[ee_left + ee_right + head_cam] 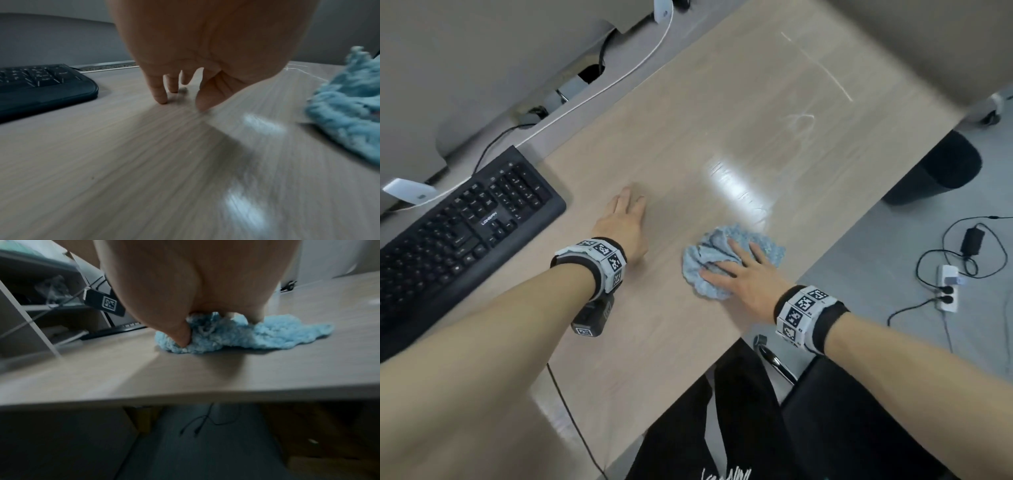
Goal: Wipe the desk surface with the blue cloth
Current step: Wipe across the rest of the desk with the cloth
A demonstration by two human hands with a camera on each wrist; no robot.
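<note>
Both bare forearms reached out over the desk (688, 113), each wrist wrapped in a black strap with a white band of square black-and-white code tags (803, 310). Under the left wrist hung a small black camera block bearing a similar tag.

Her or his right hand (739, 274) lay on the blue cloth (714, 260), fingers spread and pressing it flat against the desk, the thumb digging into its near-left edge (180, 337). Whether the fingers curled into the fabric I couldn't tell; they looked mostly straight. That cloth was a fluffy, nubby pale-blue rag, bunched into soft folds, with a scalloped fringe spilling out to the right of the hand, close to the desk's front edge.

To the left of the cloth, well apart from it, the left hand (625, 219) rested on bare desktop, fingers loose and extended, fingertips (161, 99) touching the surface, holding nothing.

That desktop was a smooth, pale wood-grain laminate, glossy enough to throw back a bright patch of light just beyond the cloth, with faint whitish streaks farther off.

Left of the left hand sat a black keyboard (465, 219) with rounded corners and white lettering; the brand print read something like "LONSPIN", too blurred to be sure.
</note>
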